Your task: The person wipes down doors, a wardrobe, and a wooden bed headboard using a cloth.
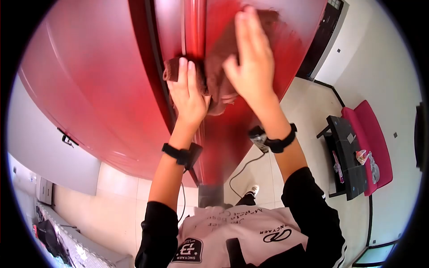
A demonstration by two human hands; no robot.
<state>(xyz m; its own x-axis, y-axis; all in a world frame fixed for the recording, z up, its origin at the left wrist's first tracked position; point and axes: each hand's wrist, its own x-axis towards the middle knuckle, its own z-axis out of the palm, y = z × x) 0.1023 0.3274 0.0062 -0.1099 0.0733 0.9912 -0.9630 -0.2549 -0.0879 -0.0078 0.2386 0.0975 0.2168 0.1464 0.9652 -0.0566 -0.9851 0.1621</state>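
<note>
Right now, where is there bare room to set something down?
The floor is bare between the right red panel and the black table; another free patch lies between the left red panel and the left sleeve. It is crowded around the brown cloth, where the left hand and right hand are, and near the shoe, where a cable runs.

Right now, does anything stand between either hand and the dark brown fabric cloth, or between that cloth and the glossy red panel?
Nothing visible does. The left hand is on the dark brown fabric cloth, the blurred right hand is over it, and the cloth lies against the glossy red panel; its underside is hidden.
</note>
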